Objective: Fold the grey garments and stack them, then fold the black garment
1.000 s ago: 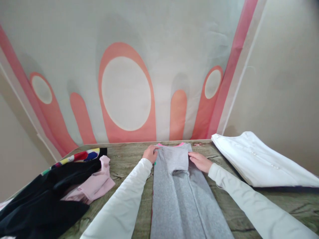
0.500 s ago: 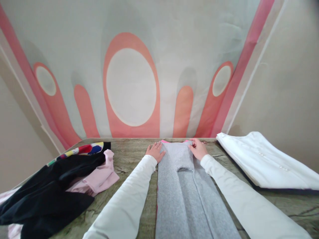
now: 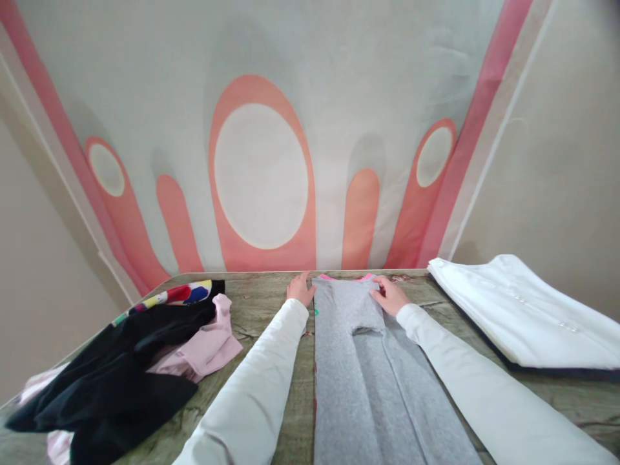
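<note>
A grey shirt (image 3: 341, 374) with a pink-trimmed neckline lies lengthwise on the table, its neck end at the far side. Its right side is folded inward, with a short sleeve opening showing on top. At the upper left corner of the shirt, my left hand (image 3: 301, 289) is closed, fingers and thumb at the shoulder edge. Across the neckline, my right hand (image 3: 390, 297) pinches the other shoulder edge. A small green mark shows near the shirt's left edge. The shirt's lower end runs out of view.
On the left of the wood-patterned table (image 3: 261, 316) lie a loose black garment (image 3: 121, 381) with a colourful band and a pink garment (image 3: 208, 349). A folded white garment (image 3: 523, 310) rests on something dark at the right. Behind the table's far edge rises a patterned wall (image 3: 261, 174).
My left hand has gone from lying flat on the shirt to closing at its shoulder edge, uncovering the green mark. My right hand stays at its corner. The view has shifted slightly.
</note>
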Demonstrator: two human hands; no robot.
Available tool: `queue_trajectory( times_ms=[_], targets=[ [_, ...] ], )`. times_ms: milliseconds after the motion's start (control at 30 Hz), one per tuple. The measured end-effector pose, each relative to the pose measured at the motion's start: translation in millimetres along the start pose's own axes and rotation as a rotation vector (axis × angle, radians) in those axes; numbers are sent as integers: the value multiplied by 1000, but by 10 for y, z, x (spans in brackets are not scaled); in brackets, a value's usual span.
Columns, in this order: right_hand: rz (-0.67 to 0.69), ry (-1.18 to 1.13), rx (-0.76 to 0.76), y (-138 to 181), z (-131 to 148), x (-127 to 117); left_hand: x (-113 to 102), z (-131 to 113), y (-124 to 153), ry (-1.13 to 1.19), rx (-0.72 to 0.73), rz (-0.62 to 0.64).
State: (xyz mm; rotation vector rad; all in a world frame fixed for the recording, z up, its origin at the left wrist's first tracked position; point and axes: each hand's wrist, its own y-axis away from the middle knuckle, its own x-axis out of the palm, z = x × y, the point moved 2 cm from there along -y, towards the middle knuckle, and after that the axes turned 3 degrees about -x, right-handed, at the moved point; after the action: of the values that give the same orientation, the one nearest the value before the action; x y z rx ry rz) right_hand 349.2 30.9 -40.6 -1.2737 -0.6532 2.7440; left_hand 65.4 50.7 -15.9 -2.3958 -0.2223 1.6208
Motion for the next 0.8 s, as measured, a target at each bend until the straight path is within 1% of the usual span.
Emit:
queue_trajectory(
  times_ms=[167,333,467,800],
  targets=[
    [-4,18,-74,1,38,-27,-28,27,-148,8,32,13],
    [21,-58,-53,-13,6,-40,-22,26,-262,31,74,39],
    [10,-119,-72,-23,-26,-29,-22,31,-353,44,90,75],
    [8,-104,-72,-1,-5,-27,2,88,-584,134,303,179]
  ],
)
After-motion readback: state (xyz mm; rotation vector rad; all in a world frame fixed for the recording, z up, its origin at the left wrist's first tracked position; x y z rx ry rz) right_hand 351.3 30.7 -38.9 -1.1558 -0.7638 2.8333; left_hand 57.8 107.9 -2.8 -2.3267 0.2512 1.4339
